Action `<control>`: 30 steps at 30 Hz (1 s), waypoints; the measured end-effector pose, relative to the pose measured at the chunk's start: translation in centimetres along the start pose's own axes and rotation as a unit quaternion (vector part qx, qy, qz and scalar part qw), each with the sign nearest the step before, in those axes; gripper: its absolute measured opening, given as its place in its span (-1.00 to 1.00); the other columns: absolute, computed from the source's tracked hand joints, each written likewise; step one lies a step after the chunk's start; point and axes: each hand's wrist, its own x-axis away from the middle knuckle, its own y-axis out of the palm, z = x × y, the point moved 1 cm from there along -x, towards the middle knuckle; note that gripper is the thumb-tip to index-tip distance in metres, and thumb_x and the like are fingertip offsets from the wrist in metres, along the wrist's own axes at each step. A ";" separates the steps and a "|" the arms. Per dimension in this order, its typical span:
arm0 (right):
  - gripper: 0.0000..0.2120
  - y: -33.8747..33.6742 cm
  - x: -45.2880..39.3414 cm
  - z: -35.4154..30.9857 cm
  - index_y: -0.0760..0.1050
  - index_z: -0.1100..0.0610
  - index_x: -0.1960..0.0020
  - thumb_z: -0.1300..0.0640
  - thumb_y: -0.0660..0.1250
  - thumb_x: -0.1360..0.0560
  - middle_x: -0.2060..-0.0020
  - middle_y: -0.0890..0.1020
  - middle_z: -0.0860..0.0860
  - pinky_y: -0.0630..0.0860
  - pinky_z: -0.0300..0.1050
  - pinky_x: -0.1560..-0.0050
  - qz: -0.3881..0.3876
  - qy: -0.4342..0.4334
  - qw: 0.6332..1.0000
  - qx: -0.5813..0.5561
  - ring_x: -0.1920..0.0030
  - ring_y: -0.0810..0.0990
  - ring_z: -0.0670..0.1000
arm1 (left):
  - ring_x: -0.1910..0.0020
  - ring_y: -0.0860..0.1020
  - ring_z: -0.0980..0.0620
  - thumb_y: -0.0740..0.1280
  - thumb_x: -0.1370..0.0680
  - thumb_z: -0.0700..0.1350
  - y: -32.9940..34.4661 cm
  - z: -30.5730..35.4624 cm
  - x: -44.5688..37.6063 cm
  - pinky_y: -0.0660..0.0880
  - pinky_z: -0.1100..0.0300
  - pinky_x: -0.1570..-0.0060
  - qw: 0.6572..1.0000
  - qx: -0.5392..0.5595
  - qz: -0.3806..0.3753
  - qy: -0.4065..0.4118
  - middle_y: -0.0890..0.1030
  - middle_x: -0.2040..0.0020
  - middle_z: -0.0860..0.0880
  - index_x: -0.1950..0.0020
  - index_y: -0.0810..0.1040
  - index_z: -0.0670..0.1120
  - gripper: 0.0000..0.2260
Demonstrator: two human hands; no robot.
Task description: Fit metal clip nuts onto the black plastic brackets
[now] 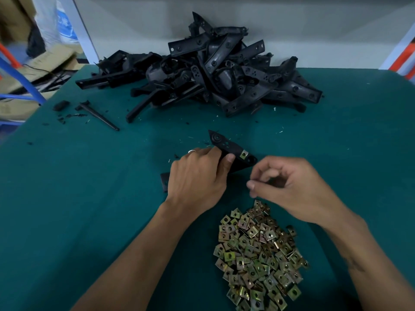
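Already one clip nut (243, 154) sat on the black bracket (231, 151), which lay tilted just above the green table (89, 198) near its middle, its pointed end aimed away from the person. The left hand (197, 178) gripped that bracket around its middle, thumb curled over the near edge. The right hand (289, 187) hovered just beside the bracket's right end, its fingers curled and thumb and forefinger drawn together as if pinching something small; whether a nut was between them could not be told. Directly below it lay the heap of loose clip nuts (258, 254), and at the far edge of the table the pile of brackets (213, 70), with black scraps (74, 115) off to the left. The risk seemed to be a nut going on crooked, or slipping from the fingertips into the heap, should the bracket twist in that one-handed grip.
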 end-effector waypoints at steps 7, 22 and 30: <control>-0.74 -0.9 -0.8 -0.4 0.65 0.17 -0.01 0.16 0.53 -0.34 0.25 0.73 0.11 0.47 -0.20 0.31 0.183 -0.032 0.943 -0.277 0.25 0.62 0.08 | 0.24 0.45 -0.06 0.06 -0.69 0.08 -0.4 0.3 0.2 0.31 0.10 0.42 0.992 0.076 -0.021 0.101 0.45 0.32 0.08 0.25 0.25 0.01 -0.67; -0.70 1.4 -0.7 -1.3 0.64 0.22 -0.15 0.41 0.48 -0.44 0.08 0.76 0.10 0.66 -0.09 -0.04 0.244 -0.088 0.941 -0.216 0.05 0.75 0.12 | 0.25 0.47 -0.09 0.06 -0.68 0.08 -0.6 0.6 0.1 0.23 0.13 0.37 0.987 0.089 -0.043 0.131 0.31 0.30 0.14 0.24 0.21 0.03 -0.69; -0.76 2.9 -1.4 -0.8 0.70 0.09 -0.01 0.36 0.52 -0.43 0.12 0.76 0.03 0.66 -0.12 -0.04 0.291 -0.007 0.925 -0.244 0.05 0.75 0.06 | 0.21 0.48 -0.08 0.05 -0.69 0.06 -0.5 0.6 0.0 0.21 0.14 0.36 0.985 0.094 -0.043 0.136 0.46 0.28 0.07 0.21 0.25 0.01 -0.70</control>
